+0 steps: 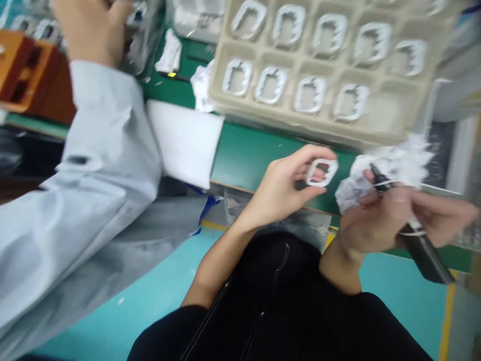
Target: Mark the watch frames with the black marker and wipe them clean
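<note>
My left hand [280, 188] pinches a small white frame-shaped part [311, 176] between thumb and fingers, just above the table's front edge. The part is a rounded square ring with notches along its inside. In my right hand [387, 220] is a slim black tool [423, 255] with white bands; motion blur hides its exact kind. Its dark tip points up and left, near crumpled white paper [398, 163] behind the hand. Beyond both hands lies a beige compartment tray [259, 113] holding several similar white frames [310, 95], one per pocket.
To the left, a co-worker's grey sleeve [108, 125] reaches across, their hand [92, 30] over a clear bag of parts. A white foam sheet [184, 143] lies on the green table [240, 155]. Orange bins [48, 75] stand at far left; paper scraps [170, 52] lie near the tray.
</note>
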`<move>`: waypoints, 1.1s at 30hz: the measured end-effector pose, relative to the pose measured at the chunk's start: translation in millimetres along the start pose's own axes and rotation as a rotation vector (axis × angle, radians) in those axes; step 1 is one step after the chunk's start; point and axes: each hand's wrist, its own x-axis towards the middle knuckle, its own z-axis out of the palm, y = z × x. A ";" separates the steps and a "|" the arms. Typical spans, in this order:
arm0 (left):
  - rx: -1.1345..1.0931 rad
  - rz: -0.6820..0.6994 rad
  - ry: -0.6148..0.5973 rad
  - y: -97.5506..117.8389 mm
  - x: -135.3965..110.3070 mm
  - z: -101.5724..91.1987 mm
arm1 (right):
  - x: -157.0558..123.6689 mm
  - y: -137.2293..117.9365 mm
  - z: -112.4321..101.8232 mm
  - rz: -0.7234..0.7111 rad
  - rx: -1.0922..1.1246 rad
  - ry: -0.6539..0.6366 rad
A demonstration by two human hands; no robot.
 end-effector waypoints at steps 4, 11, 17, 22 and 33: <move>-0.048 -0.079 0.000 0.8 -2.0 1.7 | 2.6 -19.0 -21.9 -0.222 -0.188 0.050; 0.006 -0.124 0.063 4.8 -4.1 7.1 | -16.0 -45.0 -35.9 0.113 -0.061 -0.366; 0.176 -0.064 0.106 0.5 -9.1 11.5 | -19.4 -27.7 -21.2 0.034 -0.025 -0.404; 0.323 -0.025 0.128 -0.6 -16.4 13.7 | -21.5 -22.2 -19.8 -0.028 -0.003 -0.402; 0.487 0.073 0.143 0.4 -21.8 17.2 | -21.1 -26.5 -15.9 -0.011 0.045 -0.361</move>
